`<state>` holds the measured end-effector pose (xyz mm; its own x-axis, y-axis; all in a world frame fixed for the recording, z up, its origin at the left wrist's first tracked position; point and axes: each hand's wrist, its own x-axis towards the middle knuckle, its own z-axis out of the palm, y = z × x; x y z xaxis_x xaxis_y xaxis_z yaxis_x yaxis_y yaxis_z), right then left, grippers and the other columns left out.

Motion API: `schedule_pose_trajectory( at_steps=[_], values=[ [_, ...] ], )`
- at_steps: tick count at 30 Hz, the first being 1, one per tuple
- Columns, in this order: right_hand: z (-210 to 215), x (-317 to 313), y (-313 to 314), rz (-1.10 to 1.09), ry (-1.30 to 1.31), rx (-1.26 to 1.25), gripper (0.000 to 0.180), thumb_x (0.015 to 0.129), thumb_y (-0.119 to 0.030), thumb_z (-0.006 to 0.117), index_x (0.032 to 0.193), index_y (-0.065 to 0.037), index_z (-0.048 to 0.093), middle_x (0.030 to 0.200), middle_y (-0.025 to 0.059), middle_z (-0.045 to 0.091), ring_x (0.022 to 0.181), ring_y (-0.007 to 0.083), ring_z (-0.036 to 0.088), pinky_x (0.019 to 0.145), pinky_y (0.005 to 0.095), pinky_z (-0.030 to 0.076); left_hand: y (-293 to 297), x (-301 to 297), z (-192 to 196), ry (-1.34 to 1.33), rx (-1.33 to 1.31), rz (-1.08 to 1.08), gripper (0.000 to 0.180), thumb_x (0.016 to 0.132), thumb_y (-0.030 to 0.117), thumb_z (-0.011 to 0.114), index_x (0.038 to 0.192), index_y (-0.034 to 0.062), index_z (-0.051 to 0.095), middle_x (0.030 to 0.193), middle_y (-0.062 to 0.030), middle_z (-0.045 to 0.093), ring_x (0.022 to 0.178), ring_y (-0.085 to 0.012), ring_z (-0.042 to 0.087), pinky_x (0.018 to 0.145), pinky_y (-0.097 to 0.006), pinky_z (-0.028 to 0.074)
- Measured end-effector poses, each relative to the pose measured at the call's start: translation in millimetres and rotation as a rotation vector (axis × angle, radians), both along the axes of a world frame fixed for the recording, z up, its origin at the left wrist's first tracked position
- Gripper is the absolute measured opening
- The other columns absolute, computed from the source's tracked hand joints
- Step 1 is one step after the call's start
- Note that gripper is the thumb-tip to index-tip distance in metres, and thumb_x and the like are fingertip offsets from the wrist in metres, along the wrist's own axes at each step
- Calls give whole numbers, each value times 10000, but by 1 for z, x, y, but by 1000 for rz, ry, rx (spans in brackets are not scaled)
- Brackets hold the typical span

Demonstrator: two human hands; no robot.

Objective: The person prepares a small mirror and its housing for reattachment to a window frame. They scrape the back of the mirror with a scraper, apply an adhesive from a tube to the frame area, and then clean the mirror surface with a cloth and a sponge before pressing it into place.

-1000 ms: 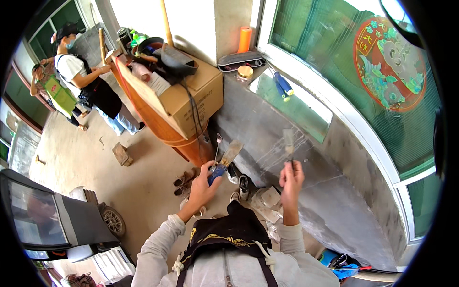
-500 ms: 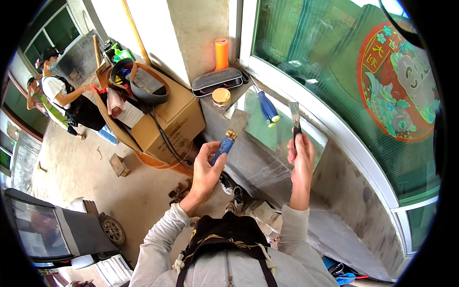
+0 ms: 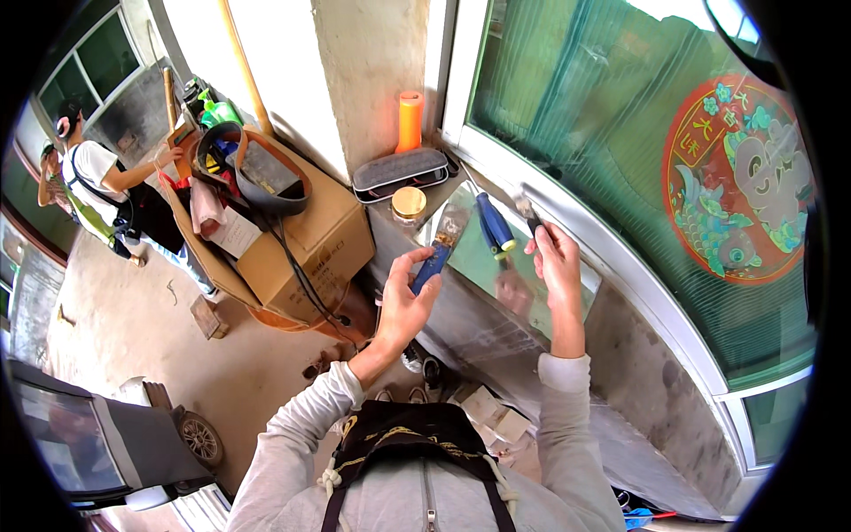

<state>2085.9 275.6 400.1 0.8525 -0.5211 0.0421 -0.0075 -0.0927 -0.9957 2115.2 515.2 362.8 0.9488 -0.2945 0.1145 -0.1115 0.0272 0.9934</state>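
In the head view, the left hand (image 3: 403, 301) grips a blue-handled putty knife (image 3: 436, 253) raised over the grey ledge (image 3: 496, 337). The right hand (image 3: 557, 262) pinches a small scraper blade (image 3: 529, 213) beside the window frame (image 3: 567, 222). A blue screwdriver (image 3: 495, 223) lies on the ledge between them, near a round tin (image 3: 409, 203).

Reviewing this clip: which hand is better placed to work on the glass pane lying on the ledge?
Probably the right hand: it hangs directly over the glass pane, holding a small tool. The left hand holds a blue-handled tool at the pane's near edge, beside it.
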Motion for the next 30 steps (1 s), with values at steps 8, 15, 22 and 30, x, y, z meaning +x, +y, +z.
schedule_pose_trajectory(
  at_steps=[8, 15, 22, 30],
  values=[
    [-32, 26, -30, 79, 46, -192, 361, 969, -238, 574, 1261, -24, 563, 744, 76, 651, 543, 139, 539, 521, 267, 433, 13, 9, -4, -60, -8, -8, 389, 872, 102, 624, 1241, 11, 540, 865, -10, 575, 729, -73, 502, 666, -236, 429],
    [-34, 33, -5, -68, 72, -991, 541, 817, -414, 709, 1213, -69, 576, 1192, 149, 537, 1087, 332, 545, 875, 450, 465, 15, 3, -3, -161, 9, -19, 375, 850, 84, 657, 1209, 26, 568, 1207, -156, 503, 1069, -249, 538, 853, -322, 478],
    [-27, 36, 16, -88, 78, -1316, 556, 749, -379, 764, 1187, -91, 579, 1207, 95, 533, 1135, 310, 511, 955, 456, 383, 12, -6, -9, -282, 28, -57, 414, 856, 130, 679, 1243, 31, 570, 1361, -223, 456, 1271, -309, 460, 1040, -380, 373],
    [-20, 41, 7, -133, 187, -1330, 238, 817, -206, 705, 1003, -109, 593, 970, 96, 617, 888, 312, 630, 750, 443, 495, 23, -11, -14, -317, 84, -45, 516, 828, 168, 681, 1295, -7, 545, 1392, -282, 419, 1268, -401, 466, 1040, -408, 394]
  ],
)
